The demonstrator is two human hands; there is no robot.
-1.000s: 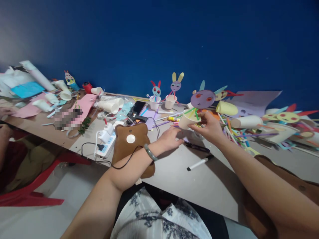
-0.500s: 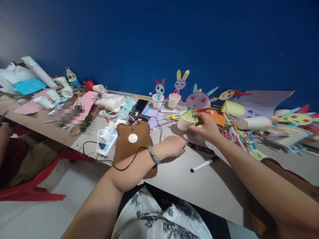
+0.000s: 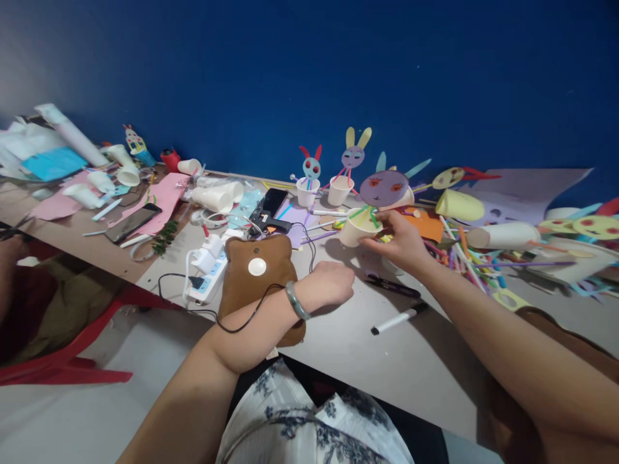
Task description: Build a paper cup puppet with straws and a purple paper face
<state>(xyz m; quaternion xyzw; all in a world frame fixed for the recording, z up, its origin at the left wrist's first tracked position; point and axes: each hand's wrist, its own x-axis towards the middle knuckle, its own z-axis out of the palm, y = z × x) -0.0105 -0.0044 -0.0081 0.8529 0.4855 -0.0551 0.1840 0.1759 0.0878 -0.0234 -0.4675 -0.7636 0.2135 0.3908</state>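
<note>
Green straws point(image 3: 373, 220) and one round purple paper face point(image 3: 383, 189) poke from one white paper cup point(image 3: 351, 233) the right hand point(image 3: 397, 240) grips. Behind, two white paper cups point(image 3: 341, 194) hold one paper bunny point(image 3: 353, 157) each. I can't tell if the left hand point(image 3: 331, 283) grips anything.

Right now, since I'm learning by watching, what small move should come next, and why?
Perhaps bring the left hand to steady the cup from its free side: only the right hand grips it, and a wide purple face rises above it.
</note>
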